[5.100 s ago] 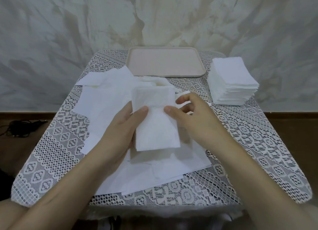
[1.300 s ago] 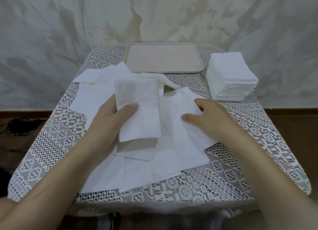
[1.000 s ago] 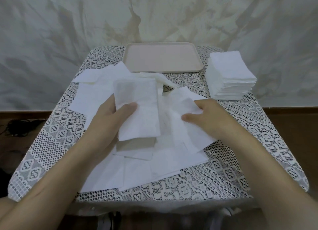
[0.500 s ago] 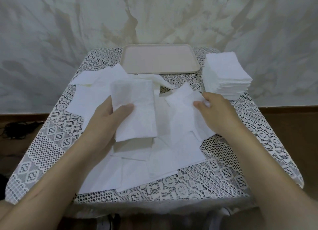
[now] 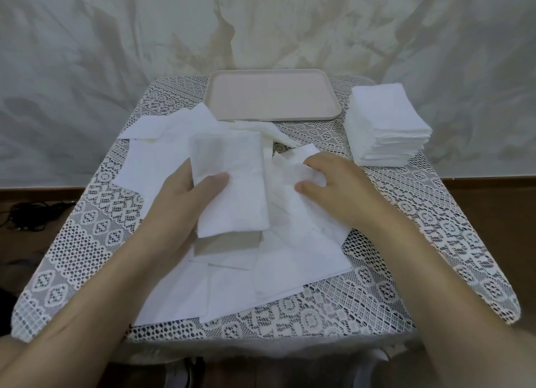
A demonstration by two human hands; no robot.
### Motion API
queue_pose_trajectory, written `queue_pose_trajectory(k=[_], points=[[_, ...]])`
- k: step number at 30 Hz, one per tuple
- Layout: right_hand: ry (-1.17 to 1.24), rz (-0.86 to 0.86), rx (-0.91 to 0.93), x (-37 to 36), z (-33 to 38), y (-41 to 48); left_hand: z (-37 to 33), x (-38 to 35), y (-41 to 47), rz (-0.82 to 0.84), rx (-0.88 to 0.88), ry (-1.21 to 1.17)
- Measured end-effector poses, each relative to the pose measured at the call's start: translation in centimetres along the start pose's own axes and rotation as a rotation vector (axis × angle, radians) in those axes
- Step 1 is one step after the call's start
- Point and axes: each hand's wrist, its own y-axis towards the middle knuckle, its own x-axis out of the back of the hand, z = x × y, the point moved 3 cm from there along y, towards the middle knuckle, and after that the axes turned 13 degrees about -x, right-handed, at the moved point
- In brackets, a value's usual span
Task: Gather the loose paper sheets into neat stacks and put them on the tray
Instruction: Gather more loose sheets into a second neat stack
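The grip of the left hand point(image 5: 179, 205) clamps the gathered stack point(image 5: 232, 190), long axis near-to-far, and just right of it the right hand point(image 5: 339, 190) pinches a loose sheet point(image 5: 290, 164), with the tray point(image 5: 275, 118) at the far side.

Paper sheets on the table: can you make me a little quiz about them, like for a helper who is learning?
1. True or false: the tray already has paper on it.
2. Which hand grips the gathered bundle?
3. Fill in: the tall neat stack sits to the tray's ___.
Key: 1 false; 2 the left hand; 3 right.
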Motion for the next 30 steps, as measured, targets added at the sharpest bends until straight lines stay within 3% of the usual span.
queue_pose_trajectory(k=[8,13,17,24,30], points=[[0.014,0.059,-0.052,0.3,-0.1,0.4,-0.1,0.0,-0.1,0.006,-0.009,0.010],[0.078,-0.071,-0.204,1.3,-1.4,-0.3,-0.1,-0.1,-0.1,0.008,-0.003,0.022],[0.137,0.069,-0.324,1.3,-2.7,-1.8,-0.1,-0.2,-0.1,-0.002,0.002,0.010],[0.189,0.030,-0.268,2.8,-2.6,-1.6,0.0,-0.2,0.0,-0.005,-0.005,0.011],[0.050,0.020,-0.227,1.3,-1.1,-0.4,0.2,0.0,0.1,-0.005,-0.002,-0.001]])
